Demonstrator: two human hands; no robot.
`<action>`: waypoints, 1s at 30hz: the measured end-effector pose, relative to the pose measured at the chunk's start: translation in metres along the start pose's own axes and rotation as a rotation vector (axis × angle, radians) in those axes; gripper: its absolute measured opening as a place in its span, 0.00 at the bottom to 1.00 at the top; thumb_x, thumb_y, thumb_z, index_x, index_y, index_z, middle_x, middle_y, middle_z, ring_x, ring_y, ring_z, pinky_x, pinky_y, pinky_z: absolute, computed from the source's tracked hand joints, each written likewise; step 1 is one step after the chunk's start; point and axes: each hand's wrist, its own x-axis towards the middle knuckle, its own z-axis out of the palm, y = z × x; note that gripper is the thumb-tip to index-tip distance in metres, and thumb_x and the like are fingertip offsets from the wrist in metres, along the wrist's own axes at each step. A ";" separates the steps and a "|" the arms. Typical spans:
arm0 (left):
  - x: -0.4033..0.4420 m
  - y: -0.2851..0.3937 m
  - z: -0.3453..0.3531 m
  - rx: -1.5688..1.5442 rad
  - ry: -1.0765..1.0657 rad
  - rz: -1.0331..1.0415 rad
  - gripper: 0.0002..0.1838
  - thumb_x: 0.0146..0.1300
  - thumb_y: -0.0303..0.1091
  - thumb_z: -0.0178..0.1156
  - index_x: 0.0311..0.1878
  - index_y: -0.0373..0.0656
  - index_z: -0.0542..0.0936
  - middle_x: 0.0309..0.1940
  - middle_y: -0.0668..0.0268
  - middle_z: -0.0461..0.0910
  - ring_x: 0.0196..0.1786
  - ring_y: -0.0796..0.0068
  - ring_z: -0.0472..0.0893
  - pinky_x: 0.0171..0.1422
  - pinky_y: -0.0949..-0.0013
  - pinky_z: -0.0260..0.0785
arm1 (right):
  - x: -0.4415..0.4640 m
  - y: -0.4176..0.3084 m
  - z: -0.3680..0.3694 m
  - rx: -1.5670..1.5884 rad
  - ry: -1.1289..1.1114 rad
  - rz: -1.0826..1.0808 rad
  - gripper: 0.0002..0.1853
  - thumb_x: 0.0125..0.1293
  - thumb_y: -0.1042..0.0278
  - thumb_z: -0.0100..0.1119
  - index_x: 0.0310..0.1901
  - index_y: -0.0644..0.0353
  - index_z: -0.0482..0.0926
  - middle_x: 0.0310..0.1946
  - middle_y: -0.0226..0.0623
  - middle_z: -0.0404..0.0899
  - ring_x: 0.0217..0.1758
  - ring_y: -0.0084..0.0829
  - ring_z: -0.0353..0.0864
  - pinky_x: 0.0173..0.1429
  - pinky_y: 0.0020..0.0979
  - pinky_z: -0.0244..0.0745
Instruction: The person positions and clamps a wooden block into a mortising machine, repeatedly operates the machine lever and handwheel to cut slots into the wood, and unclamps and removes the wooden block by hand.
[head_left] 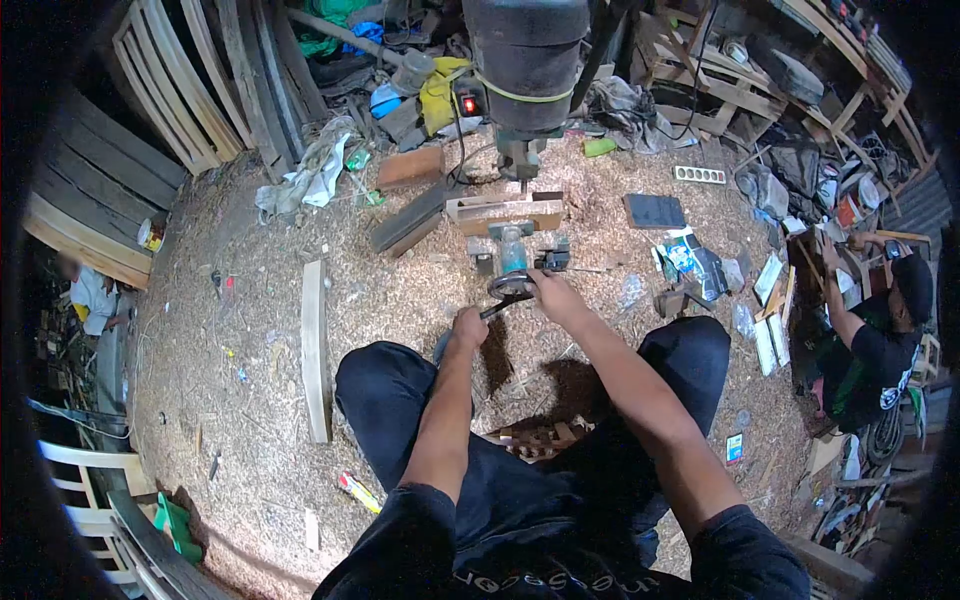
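Note:
My left hand [470, 326] is closed around a dark lever [494, 312] in front of the machine. My right hand [553, 296] grips the rim of a small black handwheel [509, 287] just beyond it. Behind the wheel, a wooden workpiece [512, 214] sits on the machine's table, under the chuck [521, 158]. The chuck hangs from a large dark motor housing [526, 60] with a yellow band around it. A bit points down at the wood; whether it touches is hard to make out.
Wood shavings cover the floor. A long board [315, 350] lies left of my knee, and dark wood blocks [655, 211] flank the machine. A power strip [699, 175] lies at right. Another person [880, 330] works at far right. Chair backs [175, 80] lean at upper left.

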 end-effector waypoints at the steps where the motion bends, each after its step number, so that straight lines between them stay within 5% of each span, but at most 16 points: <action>1: 0.003 0.004 -0.005 0.018 -0.081 -0.056 0.15 0.55 0.33 0.63 0.43 0.34 0.82 0.49 0.42 0.79 0.54 0.41 0.78 0.61 0.52 0.72 | -0.005 -0.008 -0.011 0.008 0.006 0.022 0.18 0.71 0.70 0.52 0.61 0.55 0.73 0.48 0.56 0.81 0.49 0.57 0.81 0.53 0.51 0.77; 7: -0.021 0.047 -0.021 -0.027 -0.011 -0.019 0.17 0.57 0.34 0.67 0.46 0.33 0.83 0.51 0.41 0.78 0.57 0.43 0.77 0.63 0.53 0.70 | -0.009 -0.015 -0.037 0.001 -0.126 0.108 0.17 0.73 0.63 0.48 0.60 0.56 0.76 0.42 0.56 0.82 0.46 0.55 0.83 0.50 0.51 0.78; 14: -0.018 0.052 -0.013 -0.024 0.059 0.029 0.15 0.58 0.34 0.65 0.46 0.36 0.83 0.48 0.43 0.81 0.53 0.43 0.80 0.61 0.51 0.72 | -0.012 0.002 -0.022 0.116 0.088 -0.067 0.17 0.68 0.69 0.56 0.58 0.59 0.78 0.43 0.58 0.82 0.45 0.59 0.81 0.52 0.51 0.76; 19: -0.032 0.104 -0.114 0.053 0.120 -0.121 0.15 0.64 0.38 0.55 0.46 0.39 0.83 0.48 0.44 0.83 0.52 0.45 0.81 0.59 0.54 0.74 | 0.001 -0.031 -0.084 0.241 0.425 -0.105 0.18 0.70 0.64 0.57 0.55 0.68 0.77 0.46 0.57 0.81 0.48 0.54 0.82 0.55 0.48 0.76; 23: -0.020 0.145 -0.179 -0.426 0.775 0.475 0.11 0.66 0.31 0.59 0.49 0.36 0.81 0.43 0.52 0.85 0.46 0.62 0.85 0.53 0.65 0.75 | 0.010 -0.075 -0.180 0.333 0.825 -0.271 0.17 0.68 0.66 0.58 0.54 0.68 0.76 0.45 0.51 0.80 0.49 0.47 0.81 0.54 0.42 0.75; 28: -0.031 0.252 -0.281 -0.854 0.781 0.617 0.13 0.70 0.32 0.59 0.52 0.36 0.80 0.48 0.58 0.81 0.50 0.69 0.82 0.54 0.68 0.75 | 0.029 -0.136 -0.293 0.557 1.101 -0.386 0.18 0.65 0.67 0.63 0.54 0.67 0.76 0.44 0.44 0.80 0.47 0.40 0.80 0.56 0.39 0.73; 30: -0.033 0.284 -0.312 -0.769 0.876 0.703 0.12 0.69 0.32 0.60 0.52 0.37 0.80 0.49 0.58 0.80 0.51 0.69 0.81 0.55 0.68 0.74 | 0.046 -0.147 -0.331 0.455 1.222 -0.413 0.20 0.64 0.66 0.64 0.54 0.68 0.74 0.45 0.45 0.80 0.49 0.38 0.80 0.58 0.39 0.72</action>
